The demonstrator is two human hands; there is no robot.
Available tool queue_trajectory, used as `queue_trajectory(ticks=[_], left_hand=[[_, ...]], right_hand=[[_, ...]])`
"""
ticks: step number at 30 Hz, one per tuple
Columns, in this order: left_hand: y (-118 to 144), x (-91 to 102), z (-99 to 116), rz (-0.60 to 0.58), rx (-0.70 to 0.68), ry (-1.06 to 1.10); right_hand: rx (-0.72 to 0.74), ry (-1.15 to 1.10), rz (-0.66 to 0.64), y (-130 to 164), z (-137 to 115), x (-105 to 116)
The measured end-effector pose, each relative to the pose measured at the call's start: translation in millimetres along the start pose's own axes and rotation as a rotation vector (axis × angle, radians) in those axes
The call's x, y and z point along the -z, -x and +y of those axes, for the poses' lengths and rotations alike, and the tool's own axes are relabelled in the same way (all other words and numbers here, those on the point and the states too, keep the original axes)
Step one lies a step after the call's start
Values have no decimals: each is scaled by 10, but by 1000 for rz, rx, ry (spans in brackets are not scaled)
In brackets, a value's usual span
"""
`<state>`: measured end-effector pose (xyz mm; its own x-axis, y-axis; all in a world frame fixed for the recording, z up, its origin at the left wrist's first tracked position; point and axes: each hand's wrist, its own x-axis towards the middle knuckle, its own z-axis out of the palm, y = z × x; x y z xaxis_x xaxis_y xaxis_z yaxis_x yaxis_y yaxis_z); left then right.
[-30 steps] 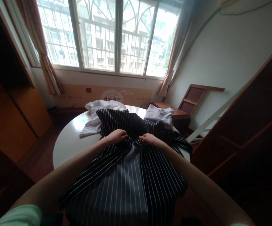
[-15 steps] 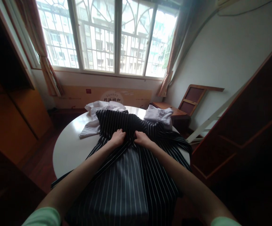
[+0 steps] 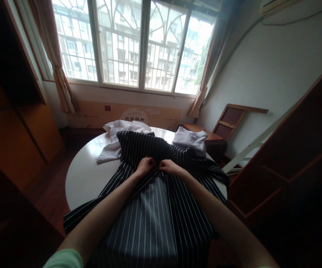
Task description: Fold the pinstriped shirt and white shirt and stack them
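Nearest the camera, two bare forearms run forward over a black shirt with thin white stripes [image 3: 152, 208], which lies spread across the near half of a round white table [image 3: 84, 178] and hangs over its near edge. The fabric appears to lie front up, its two dark front panels parted over a paler grey striped inside, probably so the opening can be worked at. Farther up, the left hand [image 3: 146, 165] and the right hand [image 3: 168, 166] sit almost touching at the middle of the garment, each with fingers curled and pinching a fold of striped cloth where the two panels meet; both look closed on the fabric, as if drawing the edges together. Beyond the hands, a crumpled white garment [image 3: 116, 139] lies on the far left of the tabletop, and a folded pale shirt [image 3: 189, 137] rests at the far right edge, both set out of the way. Behind the table stands a large barred window [image 3: 133, 44] with tied-back curtains.
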<state>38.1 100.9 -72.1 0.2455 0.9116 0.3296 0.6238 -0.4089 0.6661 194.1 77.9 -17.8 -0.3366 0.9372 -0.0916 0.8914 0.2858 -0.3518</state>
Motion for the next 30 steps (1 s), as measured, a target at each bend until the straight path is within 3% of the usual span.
queue_trajectory(ticks=[4, 10, 15, 18, 22, 25, 30], left_hand=[[-3, 20, 12, 76, 59, 207], [-12, 55, -5, 204, 91, 369], [-20, 72, -24, 210, 77, 388], [-5, 73, -3, 203, 43, 322], [30, 53, 52, 180, -18, 136], [46, 22, 80, 138, -66, 42], [57, -16, 89, 86, -123, -46]], right_hand=[[-93, 39, 5, -31, -66, -8], [-124, 181, 155, -72, -184, -197], [-120, 231, 224, -74, -191, -214], [-169, 118, 300, -93, -140, -172], [-249, -195, 386, -159, -25, -170], [-234, -348, 347, -204, 71, -206], [-191, -406, 261, -207, 166, -268]])
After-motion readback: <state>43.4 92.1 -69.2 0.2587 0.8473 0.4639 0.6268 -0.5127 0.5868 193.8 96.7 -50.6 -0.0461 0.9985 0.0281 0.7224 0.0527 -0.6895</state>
